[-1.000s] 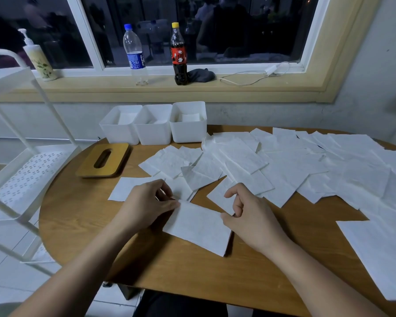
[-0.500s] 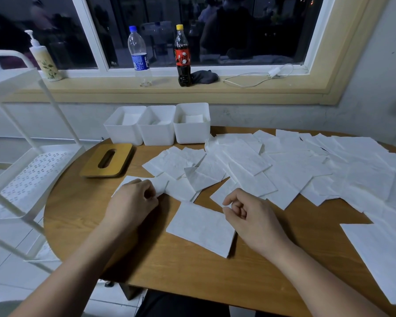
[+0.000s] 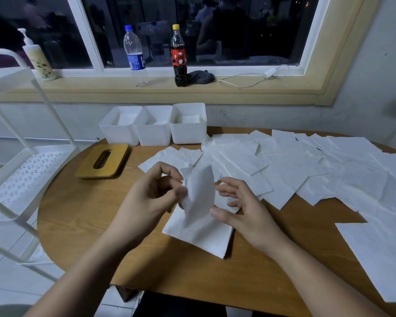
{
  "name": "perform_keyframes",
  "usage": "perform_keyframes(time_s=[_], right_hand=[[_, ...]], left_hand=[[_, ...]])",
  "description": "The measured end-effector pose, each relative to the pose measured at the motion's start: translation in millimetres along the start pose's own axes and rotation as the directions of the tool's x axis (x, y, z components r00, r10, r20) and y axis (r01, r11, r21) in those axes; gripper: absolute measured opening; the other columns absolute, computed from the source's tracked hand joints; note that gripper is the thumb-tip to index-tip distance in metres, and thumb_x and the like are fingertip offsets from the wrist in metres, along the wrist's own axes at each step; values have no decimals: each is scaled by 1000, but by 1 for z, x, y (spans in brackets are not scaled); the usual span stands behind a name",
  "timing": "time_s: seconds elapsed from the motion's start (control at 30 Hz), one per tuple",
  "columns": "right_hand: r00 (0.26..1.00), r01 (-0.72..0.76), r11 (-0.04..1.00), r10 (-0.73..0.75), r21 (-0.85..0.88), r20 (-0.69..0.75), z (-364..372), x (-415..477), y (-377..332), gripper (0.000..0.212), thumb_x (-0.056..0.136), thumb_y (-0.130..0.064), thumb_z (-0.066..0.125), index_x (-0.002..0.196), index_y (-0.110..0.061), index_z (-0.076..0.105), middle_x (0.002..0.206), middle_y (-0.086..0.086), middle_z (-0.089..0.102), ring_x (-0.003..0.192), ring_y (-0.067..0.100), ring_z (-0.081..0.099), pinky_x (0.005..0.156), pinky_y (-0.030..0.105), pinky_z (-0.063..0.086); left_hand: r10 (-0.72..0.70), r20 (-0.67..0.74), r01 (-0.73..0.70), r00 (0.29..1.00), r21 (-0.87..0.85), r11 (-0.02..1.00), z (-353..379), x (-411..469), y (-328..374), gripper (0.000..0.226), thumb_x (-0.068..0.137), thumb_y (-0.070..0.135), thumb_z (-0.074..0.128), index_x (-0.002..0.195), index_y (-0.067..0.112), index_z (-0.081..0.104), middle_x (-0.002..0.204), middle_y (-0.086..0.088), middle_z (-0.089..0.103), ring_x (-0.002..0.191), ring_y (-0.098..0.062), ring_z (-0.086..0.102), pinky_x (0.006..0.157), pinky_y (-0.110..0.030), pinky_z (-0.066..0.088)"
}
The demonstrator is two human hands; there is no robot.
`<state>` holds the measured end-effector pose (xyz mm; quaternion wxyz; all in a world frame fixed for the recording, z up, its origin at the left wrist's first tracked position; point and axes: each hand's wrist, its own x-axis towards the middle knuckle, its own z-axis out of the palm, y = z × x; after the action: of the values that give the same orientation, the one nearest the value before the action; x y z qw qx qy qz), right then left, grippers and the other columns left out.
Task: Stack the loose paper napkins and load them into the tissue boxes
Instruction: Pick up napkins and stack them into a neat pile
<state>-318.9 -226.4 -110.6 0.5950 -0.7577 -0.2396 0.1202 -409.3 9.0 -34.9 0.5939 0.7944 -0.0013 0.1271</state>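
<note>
So: one napkin (image 3: 199, 193) is in the air, on edge, between both hands and right above the stack (image 3: 199, 239). The left hand (image 3: 153, 197) pinches its left edge, thumb against curled fingers. The right hand (image 3: 245, 209) is apart, fingers spread and relaxed, palm toward the sheet. Its thumb is at the lower corner; I can't tell if it touches. My read is that the left carries and the right waits to catch and square the sheet before it drops flat.

The stack sits at the near edge of the table (image 3: 78, 213), straight in front of the person, probably so both hands reach it without leaning. Sheet count in it can't be told.

Loose napkins (image 3: 284, 170) fan out behind and right of the stack, overlapping. Too tangled for an exact count, but well over ten. Most of the job is undone.

Boxes (image 3: 153, 131): three, white, open-topped, side by side at the far table edge. Each shows something white inside; how full, I can't tell.

Lid (image 3: 102, 160): one, wooden, slotted, flat on the table left of the boxes. It's off, presumably so they can be loaded.

On the sill (image 3: 124, 92): two bottles (image 3: 178, 56), one pump bottle (image 3: 38, 58), one dark cloth (image 3: 201, 76), one cable (image 3: 256, 76). A white rack (image 3: 21, 175) stands left of the table.
</note>
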Motion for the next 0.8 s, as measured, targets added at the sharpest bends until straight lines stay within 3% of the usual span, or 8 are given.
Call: perform_keyframes(time_s=[0.1,0.2,0.27,0.37,0.47,0.53,0.63,0.8], right_hand=[[996,-64,981,50,184,81,-3,-1,-6,55,93,-34,83,142,-32,57,121,-4,76,119,13,70,108,39,51],[995,-77,975,61,211,80,-4,-2,-7,26,96,-15,80,120,-22,71,102,6,77,97,20,74,90,34,56],[995,-87,975,73,204,75,-4,-2,-6,16,98,-13,78,111,-21,75,102,12,76,92,21,73,83,33,58],[993,-85,986,73,143,89,-1,-3,-3,9,98,-17,79,105,-23,76,100,10,75,90,22,74,84,31,59],[996,-68,997,67,30,59,1,-4,-1,6,98,-24,78,103,-27,77,93,3,73,85,12,72,81,23,55],[997,-79,997,79,5,8,1,-3,-1,6,98,-28,78,104,-31,76,89,-1,70,80,9,71,72,20,53],[993,-121,993,121,12,0,-2,0,1,22,95,-31,82,114,-33,71,91,-3,71,77,16,70,59,27,53],[991,-130,991,129,-35,-41,-3,2,5,40,92,-14,82,121,-36,65,101,-9,74,76,14,69,76,38,63]], left_hand=[[-65,-8,65,998,-45,997,4,2,-7,33,98,-2,71,120,21,61,91,-7,71,71,-20,62,70,-32,55],[-151,15,152,988,-67,986,1,3,-15,43,94,-2,75,123,28,63,100,-10,68,73,-23,63,73,-38,58],[-196,35,196,980,-13,980,-1,4,-21,42,93,8,80,124,32,64,107,-8,69,73,-18,63,72,-36,58],[-226,26,223,974,81,971,-5,7,-27,29,96,24,80,120,35,68,96,-5,72,72,-15,62,69,-30,56],[-227,-20,225,974,228,947,-8,11,-33,12,99,26,77,109,32,74,89,1,74,72,-8,65,64,-24,53],[-263,-41,263,964,297,918,-9,14,-39,4,98,28,79,101,30,77,91,6,77,78,-8,71,70,-29,58],[-335,-35,329,942,301,895,-9,15,-47,2,96,26,81,95,26,79,91,5,79,84,-15,74,78,-36,61],[-363,-76,365,929,368,855,-7,17,-52,6,93,30,84,94,29,78,91,6,79,87,-13,74,80,-39,65]])
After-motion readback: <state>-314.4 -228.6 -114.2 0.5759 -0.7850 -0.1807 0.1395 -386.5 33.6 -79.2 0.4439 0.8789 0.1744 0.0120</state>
